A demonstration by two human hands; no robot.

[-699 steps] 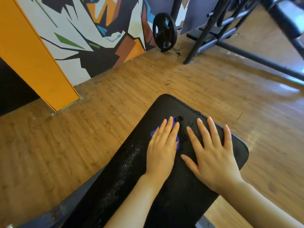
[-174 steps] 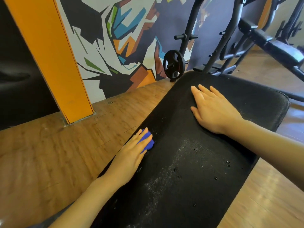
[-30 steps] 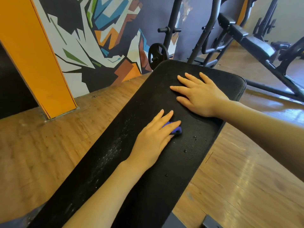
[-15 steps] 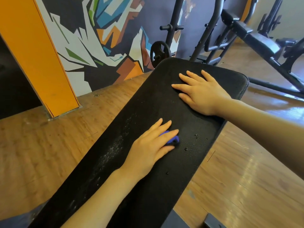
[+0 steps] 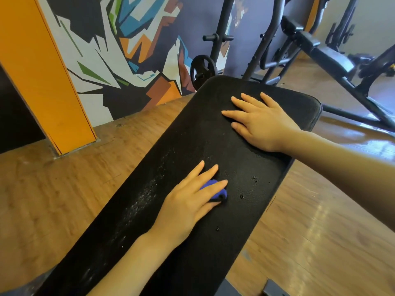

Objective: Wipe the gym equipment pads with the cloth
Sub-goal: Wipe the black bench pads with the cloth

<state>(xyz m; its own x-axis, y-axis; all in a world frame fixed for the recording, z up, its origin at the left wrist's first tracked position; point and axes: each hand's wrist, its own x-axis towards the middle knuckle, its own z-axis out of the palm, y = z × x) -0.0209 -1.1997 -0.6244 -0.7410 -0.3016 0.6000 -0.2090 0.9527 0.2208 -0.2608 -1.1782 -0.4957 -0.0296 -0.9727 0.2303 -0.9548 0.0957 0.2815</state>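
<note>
Item: blue cloth [image 5: 214,192], bunched, lying mid-pad on the black bench pad [image 5: 192,150], mostly covered by my left hand [image 5: 188,201].
Left grip: fingers straight and slightly spread, pressing the cloth flat against the pad; forearm runs up from the near lower edge.
Right grip: my right hand [image 5: 263,122] lies palm down near the pad's far end, fingers straight and spread, holding nothing; forearm enters from the right.
Pad surface: pale dusty streak [image 5: 147,193] left of the cloth; several water droplets [image 5: 254,179] just right of it.
Surroundings: wooden floor [image 5: 64,189], orange pillar [image 5: 42,71], painted mural wall [image 5: 128,50], weight plate [image 5: 203,71] on a rack.
Writing: none legible.
</note>
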